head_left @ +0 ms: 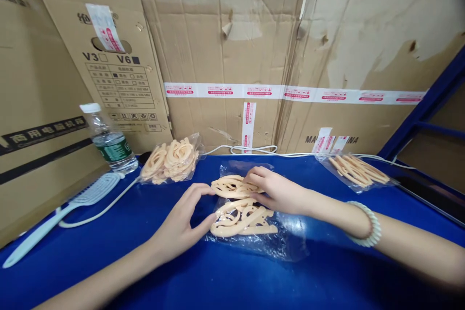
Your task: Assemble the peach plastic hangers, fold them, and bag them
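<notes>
Two small stacks of beige curved flat pieces lie on clear plastic bags in front of me. My right hand grips the right end of the upper stack between thumb and fingers. At the left side is my left hand, its thumb and fingers apart. Its fingertips touch the left end of the upper stack, and its thumb tip is at the left edge of the lower stack. Beneath the lower stack, a crinkled clear plastic bag spreads out to the right. What exactly the pieces are, I cannot tell.
Bagged beige pieces lie at the back left, and a bag of thin beige strips at the back right. A water bottle, a pale hairbrush and a white cable are on the blue table. Cardboard stands behind.
</notes>
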### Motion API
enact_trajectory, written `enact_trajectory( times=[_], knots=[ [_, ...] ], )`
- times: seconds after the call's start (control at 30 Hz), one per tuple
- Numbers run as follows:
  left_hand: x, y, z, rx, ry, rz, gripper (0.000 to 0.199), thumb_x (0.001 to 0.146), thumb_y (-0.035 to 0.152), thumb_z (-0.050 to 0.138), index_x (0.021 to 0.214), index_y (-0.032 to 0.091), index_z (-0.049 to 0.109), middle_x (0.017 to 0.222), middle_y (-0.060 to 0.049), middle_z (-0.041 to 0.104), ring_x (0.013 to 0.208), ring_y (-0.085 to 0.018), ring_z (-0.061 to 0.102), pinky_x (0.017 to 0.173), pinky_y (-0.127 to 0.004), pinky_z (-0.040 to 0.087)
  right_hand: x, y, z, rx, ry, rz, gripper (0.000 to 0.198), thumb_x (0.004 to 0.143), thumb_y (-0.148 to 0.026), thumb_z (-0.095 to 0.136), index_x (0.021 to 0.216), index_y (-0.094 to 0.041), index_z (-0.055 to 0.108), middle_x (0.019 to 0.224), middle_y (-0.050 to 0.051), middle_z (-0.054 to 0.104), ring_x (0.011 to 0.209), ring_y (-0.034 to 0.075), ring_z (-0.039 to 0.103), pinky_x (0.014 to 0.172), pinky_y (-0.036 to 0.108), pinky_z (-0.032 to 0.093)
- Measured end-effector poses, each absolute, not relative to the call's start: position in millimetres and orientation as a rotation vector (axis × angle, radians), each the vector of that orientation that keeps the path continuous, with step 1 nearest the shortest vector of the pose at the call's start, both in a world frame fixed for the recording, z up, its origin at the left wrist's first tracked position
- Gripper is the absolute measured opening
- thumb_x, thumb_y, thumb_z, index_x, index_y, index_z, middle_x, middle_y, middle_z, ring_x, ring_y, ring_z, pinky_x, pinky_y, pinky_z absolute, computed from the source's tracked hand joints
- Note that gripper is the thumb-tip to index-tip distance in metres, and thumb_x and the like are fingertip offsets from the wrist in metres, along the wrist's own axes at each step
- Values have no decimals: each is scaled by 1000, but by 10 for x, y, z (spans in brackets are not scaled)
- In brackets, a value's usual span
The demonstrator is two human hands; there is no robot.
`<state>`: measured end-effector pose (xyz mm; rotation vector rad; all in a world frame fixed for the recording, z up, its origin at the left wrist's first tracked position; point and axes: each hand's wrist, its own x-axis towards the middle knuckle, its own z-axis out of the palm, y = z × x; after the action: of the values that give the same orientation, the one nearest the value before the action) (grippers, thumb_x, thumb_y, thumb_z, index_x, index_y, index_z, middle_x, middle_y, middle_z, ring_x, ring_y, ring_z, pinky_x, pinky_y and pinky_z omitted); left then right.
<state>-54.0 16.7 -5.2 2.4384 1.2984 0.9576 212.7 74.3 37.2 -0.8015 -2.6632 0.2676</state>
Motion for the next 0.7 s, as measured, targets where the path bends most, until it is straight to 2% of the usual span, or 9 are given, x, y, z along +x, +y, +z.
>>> enact_trajectory(
  times=[0.1, 0.2, 0.3, 0.43, 0.53, 0.6, 0.7],
  knots=[
    [-544, 113, -35, 2457, 1143, 890, 16, 92, 24, 50, 108, 24, 53, 108, -6, 60, 103, -22, 58, 90, -37, 49, 2049, 838, 373, -790, -2736, 307, 34, 87, -20, 57, 121, -14, 55, 119, 15, 54, 108, 24, 54, 93, 41, 48],
    [-543, 102, -20, 2581, 981, 805, 21, 91, 15, 49, 109, 23, 54, 114, -7, 58, 107, -22, 55, 92, -37, 46, 2008, 905, 387, -776, -2815, 366, 37, 87, -25, 60, 122, -14, 56, 130, 16, 47, 114, 24, 53, 98, 38, 46],
    [-555, 90, -40, 2669, 923, 749, 22, 90, 13, 50, 109, 23, 55, 115, -7, 59, 108, -23, 53, 94, -40, 44, 1961, 939, 410, -733, -2856, 440, 28, 91, -20, 53, 117, -16, 59, 128, 13, 49, 113, 21, 54, 98, 34, 45],
    [-562, 90, -73, 2712, 884, 729, 24, 89, 11, 50, 110, 22, 56, 115, -8, 60, 108, -24, 52, 94, -41, 43, 1806, 972, 421, -957, -2788, 386, 21, 93, -24, 47, 109, -15, 58, 109, 13, 62, 95, 20, 62, 81, 32, 49],
    [-558, 100, -89, 2710, 889, 737, 24, 89, 11, 50, 109, 22, 56, 115, -8, 59, 108, -24, 53, 94, -40, 44, 1624, 1016, 461, -1325, -2721, 271, 37, 86, -31, 54, 117, -12, 53, 95, 14, 69, 78, 24, 65, 63, 31, 47],
    [-557, 103, -96, 2705, 893, 748, 24, 89, 11, 50, 110, 22, 56, 115, -8, 59, 107, -24, 53, 94, -40, 44, 1492, 1069, 517, -1459, -2809, 226, 45, 78, -33, 61, 116, -9, 56, 93, 17, 71, 78, 27, 67, 59, 31, 45],
    [-558, 98, -97, 2707, 892, 748, 24, 89, 11, 50, 110, 23, 56, 115, -8, 59, 107, -23, 53, 94, -40, 44, 1314, 1200, 615, -1568, -2999, 257, 44, 70, -36, 66, 102, -6, 67, 94, 20, 72, 82, 30, 68, 58, 31, 46]
  ],
)
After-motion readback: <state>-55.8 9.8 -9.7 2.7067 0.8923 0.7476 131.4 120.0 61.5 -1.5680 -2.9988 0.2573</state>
